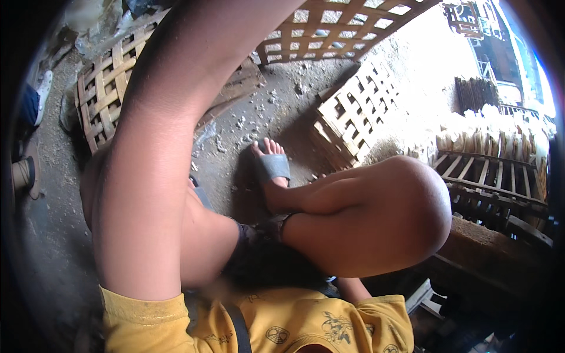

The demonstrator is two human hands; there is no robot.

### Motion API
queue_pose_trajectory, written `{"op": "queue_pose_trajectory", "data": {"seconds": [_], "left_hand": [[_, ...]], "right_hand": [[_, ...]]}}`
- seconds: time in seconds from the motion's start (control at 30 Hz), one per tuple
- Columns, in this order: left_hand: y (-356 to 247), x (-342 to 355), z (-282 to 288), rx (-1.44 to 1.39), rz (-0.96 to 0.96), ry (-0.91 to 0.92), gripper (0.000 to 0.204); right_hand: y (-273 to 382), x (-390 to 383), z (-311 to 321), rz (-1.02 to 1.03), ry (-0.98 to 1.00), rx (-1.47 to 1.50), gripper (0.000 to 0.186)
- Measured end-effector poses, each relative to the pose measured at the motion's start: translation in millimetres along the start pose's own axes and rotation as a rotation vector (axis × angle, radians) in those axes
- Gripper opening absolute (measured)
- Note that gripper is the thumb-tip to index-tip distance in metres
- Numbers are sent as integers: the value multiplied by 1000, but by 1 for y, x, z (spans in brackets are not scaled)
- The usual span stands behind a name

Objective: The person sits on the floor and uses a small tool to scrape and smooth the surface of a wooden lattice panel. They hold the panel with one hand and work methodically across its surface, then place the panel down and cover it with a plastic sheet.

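Note:
My left arm (159,129) stretches up across the picture and leaves it at the top edge, so my left hand is out of sight. Close by its upper end is a woven bamboo-strip lattice (318,36); whether my hand touches it cannot be seen. Of my right arm only a short piece (353,289) shows beside my yellow shirt, and the right hand is hidden. Another woven lattice (109,88) stands partly behind my left arm. A third woven piece (359,112), brightly lit, rests on the ground beyond my sandalled foot (273,163).
Pale scraps litter the dirt floor (241,120). Slatted wooden racks (488,173) with whitish pieces stand to the right, near a thick beam (488,241). My bent knee (418,206) juts out on that side. Someone else's shoes (42,97) show at the far left.

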State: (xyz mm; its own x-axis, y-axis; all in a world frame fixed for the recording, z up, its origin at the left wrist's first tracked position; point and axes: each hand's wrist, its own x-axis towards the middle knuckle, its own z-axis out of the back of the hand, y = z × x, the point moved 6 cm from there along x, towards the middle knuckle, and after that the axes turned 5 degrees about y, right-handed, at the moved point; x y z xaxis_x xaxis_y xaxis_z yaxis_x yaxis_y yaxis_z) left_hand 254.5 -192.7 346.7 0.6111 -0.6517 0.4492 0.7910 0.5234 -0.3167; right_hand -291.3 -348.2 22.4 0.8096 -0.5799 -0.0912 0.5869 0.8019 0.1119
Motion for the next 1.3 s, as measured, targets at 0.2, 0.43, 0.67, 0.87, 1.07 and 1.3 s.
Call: {"op": "queue_pose_trajectory", "data": {"seconds": [0.2,0.43,0.67,0.87,1.07,1.3], "left_hand": [[13,13,9,10,47,-21,41],[57,46,5,-9,67,-64,40],[219,58,11,-163,210,-162,37],[228,13,22,-433,431,-479,33],[221,7,-4,-902,523,-453,44],[102,-17,-183,-1360,757,-647,29]], "right_hand": [[25,22,-21,82,-1,3,38],[62,79,-53,172,-11,-9,37],[131,117,-104,304,-33,38,36],[207,125,-188,465,-88,-28,36],[236,126,-188,529,-87,99,28],[198,132,-149,444,-66,165,28]]}}
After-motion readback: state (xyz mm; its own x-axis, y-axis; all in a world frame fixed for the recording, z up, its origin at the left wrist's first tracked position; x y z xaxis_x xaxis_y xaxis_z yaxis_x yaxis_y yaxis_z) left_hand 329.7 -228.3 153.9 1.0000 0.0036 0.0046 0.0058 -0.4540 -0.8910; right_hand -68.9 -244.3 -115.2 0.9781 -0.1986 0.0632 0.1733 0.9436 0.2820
